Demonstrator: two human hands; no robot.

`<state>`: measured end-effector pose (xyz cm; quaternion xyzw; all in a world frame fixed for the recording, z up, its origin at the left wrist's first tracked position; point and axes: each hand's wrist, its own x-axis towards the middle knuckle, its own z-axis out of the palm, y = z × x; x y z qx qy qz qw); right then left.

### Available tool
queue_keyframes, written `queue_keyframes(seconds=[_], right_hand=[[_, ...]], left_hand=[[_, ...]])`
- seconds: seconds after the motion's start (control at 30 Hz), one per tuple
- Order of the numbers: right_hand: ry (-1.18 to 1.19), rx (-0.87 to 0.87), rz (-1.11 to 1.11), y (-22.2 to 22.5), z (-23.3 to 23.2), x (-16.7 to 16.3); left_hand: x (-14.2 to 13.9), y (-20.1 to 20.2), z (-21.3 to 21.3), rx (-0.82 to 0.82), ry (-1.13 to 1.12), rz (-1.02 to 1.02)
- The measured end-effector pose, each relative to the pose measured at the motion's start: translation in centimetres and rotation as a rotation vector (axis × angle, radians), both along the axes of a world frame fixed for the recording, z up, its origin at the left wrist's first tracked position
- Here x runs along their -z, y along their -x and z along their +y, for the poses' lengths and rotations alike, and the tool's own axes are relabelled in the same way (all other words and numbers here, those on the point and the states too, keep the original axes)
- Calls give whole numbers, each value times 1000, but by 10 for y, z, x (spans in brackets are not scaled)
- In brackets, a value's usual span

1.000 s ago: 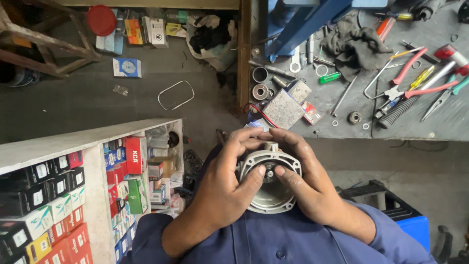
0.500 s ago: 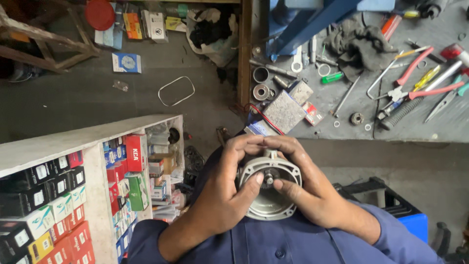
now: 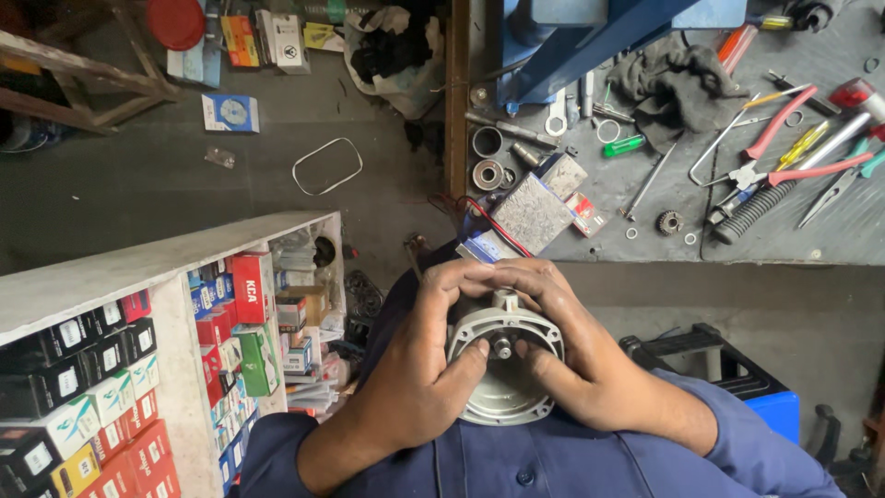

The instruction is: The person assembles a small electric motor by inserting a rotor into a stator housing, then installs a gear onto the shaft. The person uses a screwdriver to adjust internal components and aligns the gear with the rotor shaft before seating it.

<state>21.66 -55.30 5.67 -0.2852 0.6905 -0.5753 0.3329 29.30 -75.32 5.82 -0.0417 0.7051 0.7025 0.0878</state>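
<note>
We hold the round grey motor housing point(image 3: 505, 369) close to our chest, left hand point(image 3: 419, 383) and right hand point(image 3: 590, 360) both with fingers clamped around its rim, thumbs pressing near the centre shaft point(image 3: 502, 348). With nothing under it but our lap, a loosened grip could let it drop to the floor point(image 3: 138, 175).

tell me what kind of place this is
Probably a small repair workshop: pliers and other hand tools litter the workbench, shelves hold boxed spare parts, and both hands grip a round metal housing.
</note>
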Motion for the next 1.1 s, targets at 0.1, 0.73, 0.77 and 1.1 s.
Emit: queue_keyframes(seconds=[0.1,0.73,0.77,1.1], right_hand=[[5,16,-69,-1,0,-3],[-287,-30,763,-13,-3,-74],[-324,-55,810,-16,-7,-79],[-673,-250,1113,-44,-55,-101]], left_hand=[[-3,2,0,-5,-6,-39],[13,-43,-51,0,510,371],[16,-47,-53,35,515,409],[44,-67,-70,77,595,761]])
